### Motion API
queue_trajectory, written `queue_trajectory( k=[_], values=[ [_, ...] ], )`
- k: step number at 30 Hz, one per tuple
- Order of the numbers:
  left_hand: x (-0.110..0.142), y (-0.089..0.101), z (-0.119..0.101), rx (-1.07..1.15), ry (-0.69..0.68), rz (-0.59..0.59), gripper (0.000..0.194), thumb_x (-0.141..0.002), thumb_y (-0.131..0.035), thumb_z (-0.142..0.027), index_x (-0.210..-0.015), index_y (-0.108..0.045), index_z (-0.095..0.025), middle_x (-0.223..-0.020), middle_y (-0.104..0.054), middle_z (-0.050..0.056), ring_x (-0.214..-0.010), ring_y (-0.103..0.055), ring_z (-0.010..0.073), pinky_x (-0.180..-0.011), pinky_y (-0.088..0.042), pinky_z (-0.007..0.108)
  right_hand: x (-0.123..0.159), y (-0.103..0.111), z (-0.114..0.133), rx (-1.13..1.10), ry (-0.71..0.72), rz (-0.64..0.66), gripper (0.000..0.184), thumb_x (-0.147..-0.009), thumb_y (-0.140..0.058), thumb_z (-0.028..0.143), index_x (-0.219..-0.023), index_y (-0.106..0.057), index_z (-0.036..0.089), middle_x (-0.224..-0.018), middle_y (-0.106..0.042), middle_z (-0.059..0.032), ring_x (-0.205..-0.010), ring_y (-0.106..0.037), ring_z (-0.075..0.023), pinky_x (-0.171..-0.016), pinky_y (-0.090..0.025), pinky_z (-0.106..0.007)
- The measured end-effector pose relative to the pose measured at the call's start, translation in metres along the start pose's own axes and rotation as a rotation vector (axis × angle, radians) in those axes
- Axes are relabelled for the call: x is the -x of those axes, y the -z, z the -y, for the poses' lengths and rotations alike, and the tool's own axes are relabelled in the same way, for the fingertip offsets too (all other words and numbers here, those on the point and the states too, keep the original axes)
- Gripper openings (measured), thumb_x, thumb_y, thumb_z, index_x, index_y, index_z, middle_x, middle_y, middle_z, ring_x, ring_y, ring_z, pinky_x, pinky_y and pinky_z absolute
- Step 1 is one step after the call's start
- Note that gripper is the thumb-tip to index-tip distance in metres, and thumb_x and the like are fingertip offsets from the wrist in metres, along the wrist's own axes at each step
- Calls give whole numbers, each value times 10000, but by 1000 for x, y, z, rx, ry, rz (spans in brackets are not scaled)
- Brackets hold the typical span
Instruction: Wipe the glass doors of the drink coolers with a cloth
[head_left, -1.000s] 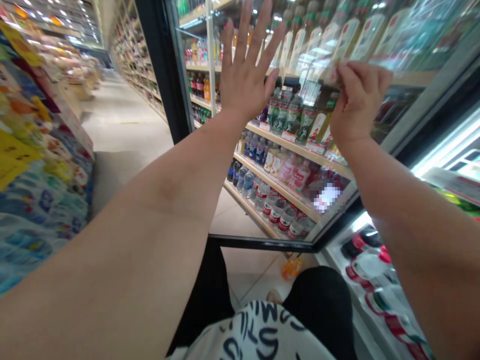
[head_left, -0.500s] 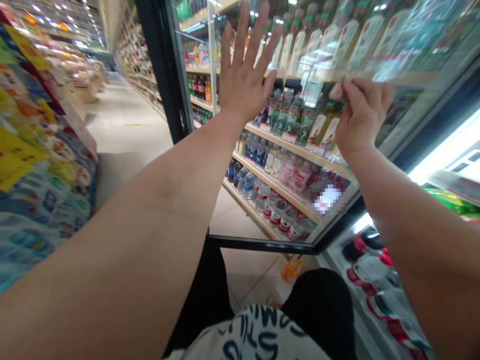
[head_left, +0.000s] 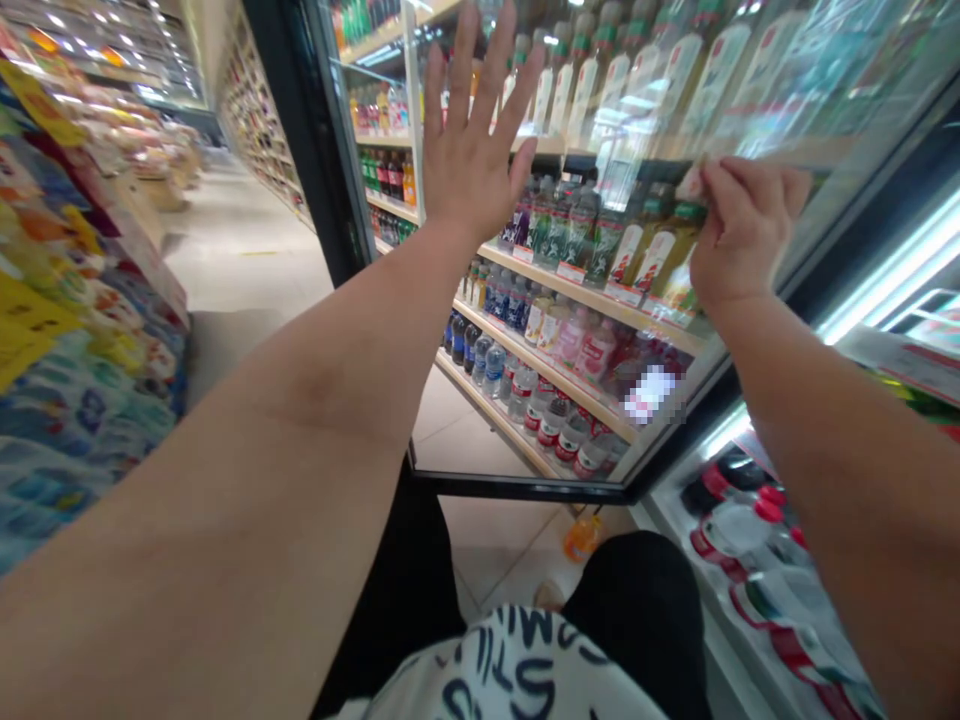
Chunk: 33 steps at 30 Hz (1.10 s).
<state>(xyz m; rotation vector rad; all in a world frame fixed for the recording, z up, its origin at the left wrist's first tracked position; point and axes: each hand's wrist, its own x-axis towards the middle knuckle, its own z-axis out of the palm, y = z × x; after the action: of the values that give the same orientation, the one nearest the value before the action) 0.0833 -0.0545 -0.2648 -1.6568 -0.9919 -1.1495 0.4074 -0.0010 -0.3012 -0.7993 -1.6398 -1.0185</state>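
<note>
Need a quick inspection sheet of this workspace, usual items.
Surface: glass door of a drinks cooler, bottled drinks on shelves behind.
Job's things: small pale piece at the glass, identity unclear.
Clutter: orange bottle on the tile floor.
Grippers: left hand open, fingers spread on the glass; right hand pinching the pale piece.
Cables: nothing seen.
Surroundings: shop aisle, packaged goods display left, chest cooler bottles right.

Left hand (head_left: 472, 150) flat, right hand (head_left: 746, 230) pinching, on glass cooler door (head_left: 480, 440), bottles (head_left: 577, 235) behind
</note>
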Motion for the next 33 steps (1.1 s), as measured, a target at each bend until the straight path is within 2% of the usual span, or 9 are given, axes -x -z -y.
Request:
queue_trajectory(
  k=[2,4,9,12,15,19,23,27,33],
  values=[
    [0,1,-1,-26,-4,0,612,-988,-580,-283,-1570,-397,-243,-1636,-312,26,-1525,-208,369,-1262,-131,616,8,0,-2,2,-38,-59,410,-1083,-370,314,-1347,-659,195,-1292,-658,-77,-1155,-515,-244,-1028,-421,-421],
    [0,2,-2,-42,-15,0,609,-985,-574,-263,-1570,-404,-244,-1633,-321,33,-1520,-221,381,-1258,-148,616,15,0,-4,5,-63,-94,410,-1082,-369,313,-1351,-653,188,-1297,-655,-85,-1158,-519,-243,-1027,-418,-424],
    [-1,2,-2,-23,9,33,593,-1005,-542,-311,-1576,-399,-240,-1643,-301,42,-1524,-202,378,-1262,-121,600,16,3,-26,-12,-46,-34,384,-1065,-400,276,-1330,-667,200,-1270,-647,-99,-1163,-514,-263,-1017,-397,-461],
    [-1,1,-1,-40,5,16,574,-1024,-512,-315,-1577,-389,-224,-1644,-299,51,-1527,-197,361,-1263,-119,598,17,4,-38,27,-141,-82,389,-1028,-431,240,-1331,-670,195,-1248,-650,-103,-1131,-537,-274,-1000,-398,-488],
    [0,0,0,-12,2,14,582,-1015,-514,-332,-1577,-389,-246,-1647,-292,31,-1534,-178,353,-1265,-108,604,27,5,-37,61,-251,-138,427,-988,-412,198,-1322,-678,204,-1244,-659,-91,-1117,-550,-268,-1000,-405,-481],
    [0,-1,3,8,14,9,593,-999,-515,-337,-1577,-383,-312,-1643,-294,-21,-1541,-173,317,-1275,-107,572,32,7,-39,64,-268,-112,438,-949,-452,207,-1317,-688,233,-1208,-672,-85,-1077,-560,-267,-975,-416,-468],
    [0,-1,2,0,8,-12,614,-975,-529,-304,-1575,-401,-277,-1638,-303,1,-1539,-180,330,-1270,-120,599,34,5,-50,73,-342,-136,473,-929,-457,177,-1342,-668,273,-1217,-664,-89,-1090,-566,-274,-1009,-381,-500],
    [1,2,0,78,22,-2,631,-944,-552,-286,-1562,-427,-321,-1634,-299,-33,-1539,-174,339,-1271,-99,602,44,-2,-57,106,-431,-185,564,-827,-473,93,-1345,-652,225,-1207,-646,-112,-1084,-556,-287,-1004,-376,-520],
    [0,4,-1,114,40,4,654,-932,-572,-271,-1565,-423,-341,-1636,-273,-46,-1537,-179,339,-1264,-88,613,41,-2,-67,113,-491,-184,646,-681,-502,20,-1260,-710,217,-1142,-661,-99,-1084,-555,-292,-983,-396,-496]
  ],
)
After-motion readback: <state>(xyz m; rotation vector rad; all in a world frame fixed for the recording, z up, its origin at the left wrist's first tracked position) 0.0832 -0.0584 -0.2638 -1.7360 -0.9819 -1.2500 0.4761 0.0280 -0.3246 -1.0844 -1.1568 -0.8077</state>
